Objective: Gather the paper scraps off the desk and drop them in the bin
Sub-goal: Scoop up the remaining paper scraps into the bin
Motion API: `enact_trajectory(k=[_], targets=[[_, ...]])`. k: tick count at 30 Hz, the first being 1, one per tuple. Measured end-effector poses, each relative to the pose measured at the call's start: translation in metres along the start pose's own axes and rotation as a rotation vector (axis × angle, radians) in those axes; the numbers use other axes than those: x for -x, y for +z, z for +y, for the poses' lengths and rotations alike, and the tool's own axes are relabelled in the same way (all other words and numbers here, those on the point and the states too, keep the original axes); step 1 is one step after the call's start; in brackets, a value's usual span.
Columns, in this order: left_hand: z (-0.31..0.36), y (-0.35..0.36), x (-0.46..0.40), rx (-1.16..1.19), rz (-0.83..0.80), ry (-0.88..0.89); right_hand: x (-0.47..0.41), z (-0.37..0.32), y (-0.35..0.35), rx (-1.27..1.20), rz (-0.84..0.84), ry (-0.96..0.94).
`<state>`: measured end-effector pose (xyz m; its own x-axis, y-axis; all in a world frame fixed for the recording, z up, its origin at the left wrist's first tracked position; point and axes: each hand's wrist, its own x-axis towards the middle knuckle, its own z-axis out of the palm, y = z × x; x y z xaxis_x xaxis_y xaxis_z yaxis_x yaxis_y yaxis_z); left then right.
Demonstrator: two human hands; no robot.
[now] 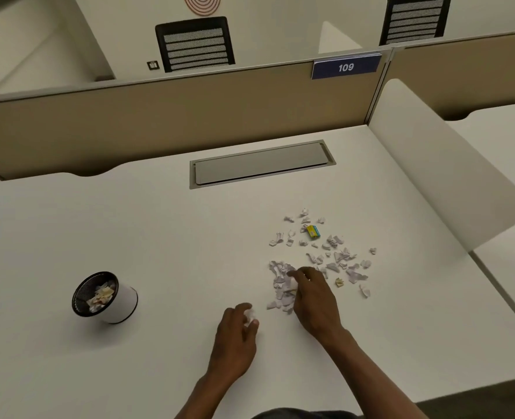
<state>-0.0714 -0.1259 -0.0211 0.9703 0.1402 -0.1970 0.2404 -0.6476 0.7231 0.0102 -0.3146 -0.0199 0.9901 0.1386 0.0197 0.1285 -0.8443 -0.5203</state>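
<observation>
White paper scraps (319,258) are lying loose on the desk (165,237), at about 2 o'clock from the two hands.

The right hand (315,300) is resting on the near edge of the pile, fingers curled and pinching scraps between thumb and fingertips. The left hand (235,337) is closing loosely around a small white wad (249,316), just at 8 o'clock from the pile. The bin (105,297) is standing well apart at 9 o'clock, already holding crumpled paper. A small yellow box (313,231) is sitting among the far scraps.
</observation>
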Motion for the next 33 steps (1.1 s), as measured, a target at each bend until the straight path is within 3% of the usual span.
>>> enact_trajectory(k=[8,12,17,20,23,28,33], targets=[[0.027,0.002,-0.057,-0.004,0.013,0.178,-0.019,0.008,-0.005,0.167,-0.204,-0.091],[0.034,-0.004,-0.093,-0.083,0.035,0.234,-0.008,0.011,-0.006,0.038,-0.177,-0.108],[0.042,-0.003,-0.117,-0.254,-0.119,0.350,0.001,0.013,-0.012,-0.052,-0.050,0.012],[0.046,0.003,-0.117,-0.364,-0.189,0.452,-0.002,0.011,-0.014,0.047,-0.142,0.027],[0.043,0.007,-0.109,-0.338,-0.202,0.498,-0.005,0.010,-0.013,0.119,-0.203,-0.035],[0.028,0.003,-0.090,-0.173,-0.114,0.488,-0.012,0.002,-0.013,0.029,-0.160,0.026],[0.020,-0.010,-0.085,-0.043,-0.045,0.394,-0.009,-0.001,-0.009,0.183,-0.247,-0.140]])
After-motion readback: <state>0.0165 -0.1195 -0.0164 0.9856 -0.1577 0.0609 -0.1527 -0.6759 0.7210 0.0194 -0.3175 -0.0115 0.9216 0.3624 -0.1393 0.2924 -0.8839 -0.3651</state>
